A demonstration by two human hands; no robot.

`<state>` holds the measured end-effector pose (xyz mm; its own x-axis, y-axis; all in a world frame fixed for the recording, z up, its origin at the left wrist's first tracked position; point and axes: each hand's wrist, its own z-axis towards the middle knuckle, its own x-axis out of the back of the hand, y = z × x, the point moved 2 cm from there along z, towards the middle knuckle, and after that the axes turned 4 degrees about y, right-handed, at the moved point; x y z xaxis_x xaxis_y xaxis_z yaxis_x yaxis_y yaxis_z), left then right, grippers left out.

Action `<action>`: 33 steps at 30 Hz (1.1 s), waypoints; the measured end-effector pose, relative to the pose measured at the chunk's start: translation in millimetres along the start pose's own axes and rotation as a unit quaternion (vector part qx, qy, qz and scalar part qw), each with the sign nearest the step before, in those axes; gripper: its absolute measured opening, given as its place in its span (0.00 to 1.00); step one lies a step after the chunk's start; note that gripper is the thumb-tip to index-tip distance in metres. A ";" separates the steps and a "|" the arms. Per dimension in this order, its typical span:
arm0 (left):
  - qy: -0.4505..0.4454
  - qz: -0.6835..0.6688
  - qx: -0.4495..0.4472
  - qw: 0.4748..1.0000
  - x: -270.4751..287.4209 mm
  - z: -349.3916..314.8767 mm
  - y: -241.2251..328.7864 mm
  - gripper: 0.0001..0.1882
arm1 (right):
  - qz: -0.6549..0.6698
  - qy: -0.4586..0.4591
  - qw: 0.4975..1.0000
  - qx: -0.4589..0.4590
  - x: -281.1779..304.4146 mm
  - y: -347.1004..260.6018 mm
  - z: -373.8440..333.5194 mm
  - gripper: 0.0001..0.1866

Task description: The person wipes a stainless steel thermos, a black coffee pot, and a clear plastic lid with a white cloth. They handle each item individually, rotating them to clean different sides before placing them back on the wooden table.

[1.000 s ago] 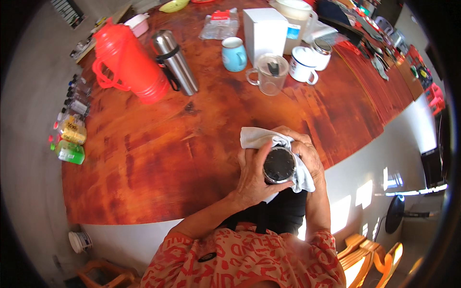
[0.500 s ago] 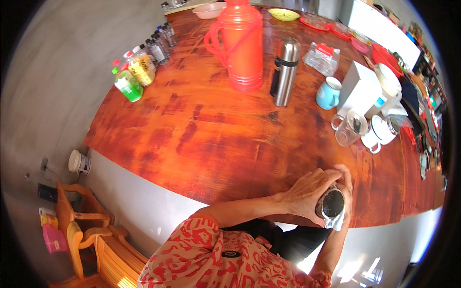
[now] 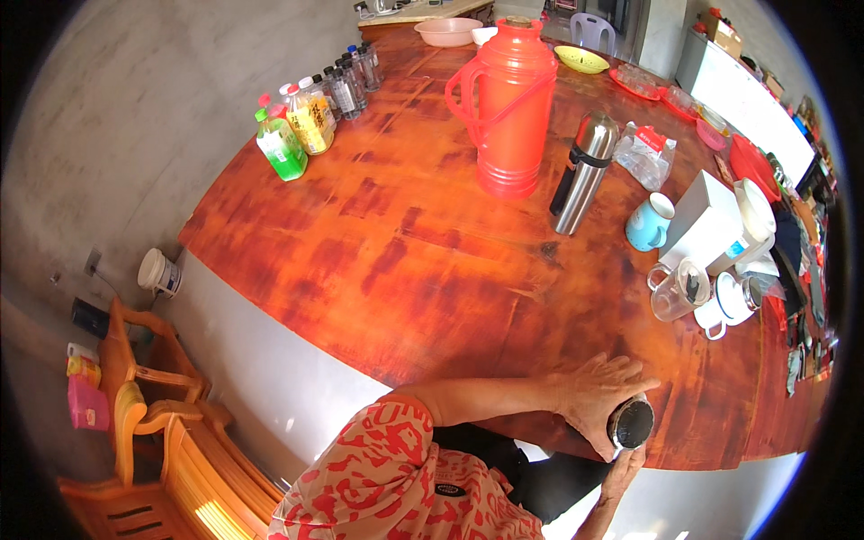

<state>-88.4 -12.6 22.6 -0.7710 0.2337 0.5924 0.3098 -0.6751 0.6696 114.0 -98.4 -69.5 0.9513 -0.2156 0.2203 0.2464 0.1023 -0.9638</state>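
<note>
A small round container with a dark, speckled top (image 3: 631, 424) and a pale, silvery rim is close in front of me, over the table's near edge. My right hand (image 3: 624, 472) is closed round its lower part from below; some of those fingers are hidden. On the container's left side is my left hand (image 3: 596, 400), with its thumb down along the rim and its fingers stretched out past the far side. Whether the dark top is a lid or the contents, I cannot tell. The nearest things are a clear glass mug (image 3: 677, 292) and a white enamel cup (image 3: 717, 312).
On the reddish wooden table (image 3: 360, 297) stand a red thermos jug (image 3: 513, 117), a steel vacuum flask (image 3: 587, 175), a light blue mug (image 3: 650, 222), a white box (image 3: 695, 220) and several bottles (image 3: 310, 121). A wooden chair (image 3: 180, 450) is at the lower left.
My left fingers have straightened and lifted away from the container, which they wrapped before. My right hand now shows lower on it. The view has shifted, so the table's things appear lower and further right.
</note>
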 end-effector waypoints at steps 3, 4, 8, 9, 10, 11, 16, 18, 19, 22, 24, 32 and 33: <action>-0.110 0.022 -0.002 0.994 10.1 12.1 2.6 0.41 | 0.032 0.014 0.999 0.022 -5.2 18.0 7.8 0.19; -0.113 0.046 -0.039 0.992 12.8 15.9 -0.3 0.40 | 0.042 0.024 0.998 0.046 -10.0 21.4 12.6 0.16; -0.125 -0.010 -0.044 0.991 7.5 22.2 -9.5 0.38 | -0.075 0.029 0.994 0.078 -15.5 8.4 22.2 0.17; -0.132 -0.012 -0.034 0.991 5.7 21.7 -10.0 0.37 | -0.109 0.038 0.987 0.112 -15.0 0.4 19.5 0.17; -0.140 -0.017 -0.024 0.990 3.1 19.3 -10.2 0.37 | -0.146 0.047 0.978 0.144 -13.9 -6.9 15.2 0.16; -0.147 -0.022 -0.014 0.989 1.5 17.4 -10.9 0.37 | -0.183 0.055 0.966 0.175 -15.2 -11.9 10.4 0.16; -0.089 -0.057 -0.044 0.993 3.1 13.6 -6.9 0.37 | -0.131 0.159 0.972 0.110 2.0 1.1 -38.5 0.13; -0.063 -0.073 -0.041 0.995 0.6 12.0 -2.8 0.38 | -0.136 0.107 0.981 0.091 4.2 7.5 -50.5 0.11; -0.015 -0.070 -0.053 0.996 0.5 10.9 0.9 0.38 | -0.138 0.079 0.984 0.083 5.7 9.9 -55.7 0.10; 0.072 -0.035 -0.045 0.996 -9.9 3.6 9.1 0.38 | -0.209 0.060 0.962 0.165 0.7 10.3 -53.9 0.19; 0.084 -0.016 -0.023 0.996 -11.8 2.2 11.5 0.38 | -0.216 0.116 0.950 0.195 -1.9 10.6 -46.9 0.21; 0.057 -0.030 -0.058 0.996 -11.7 -0.2 9.0 0.40 | -0.201 0.021 0.959 0.201 -18.0 -59.4 42.2 0.24; 0.066 -0.035 -0.073 0.995 -12.4 1.9 8.2 0.40 | -0.176 -0.031 0.964 0.198 -18.7 -46.1 51.8 0.24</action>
<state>-75.2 -19.7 21.6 -0.8570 0.1961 0.4765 0.1764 -0.7572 0.6289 94.5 -48.8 -21.3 0.8025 -0.2469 0.5432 0.5950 0.3994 -0.6975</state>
